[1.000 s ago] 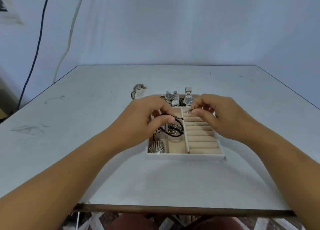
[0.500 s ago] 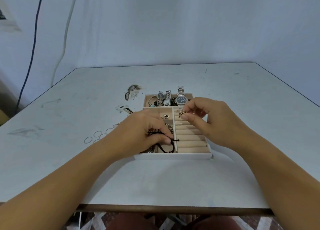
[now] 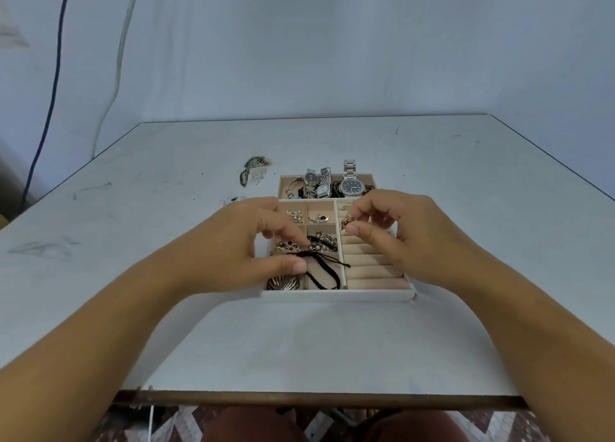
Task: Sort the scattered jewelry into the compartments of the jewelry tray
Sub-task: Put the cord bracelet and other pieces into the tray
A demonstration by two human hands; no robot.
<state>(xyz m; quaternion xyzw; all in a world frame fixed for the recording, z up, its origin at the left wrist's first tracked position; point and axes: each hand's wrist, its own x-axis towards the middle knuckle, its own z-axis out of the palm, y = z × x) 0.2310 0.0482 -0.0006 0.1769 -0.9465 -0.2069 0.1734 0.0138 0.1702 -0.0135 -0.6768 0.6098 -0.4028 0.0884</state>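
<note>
Hands (image 3: pixel 326 242) hide much of jewelry tray (image 3: pixel 336 296).

Stood against a pale wall (image 3: pixel 332 42): white table (image 3: pixel 466 182), scuffed with dark marks. Hung down beyond its far-left corner: blue cable (image 3: pixel 50 109) and white cable (image 3: pixel 114 75).
</note>
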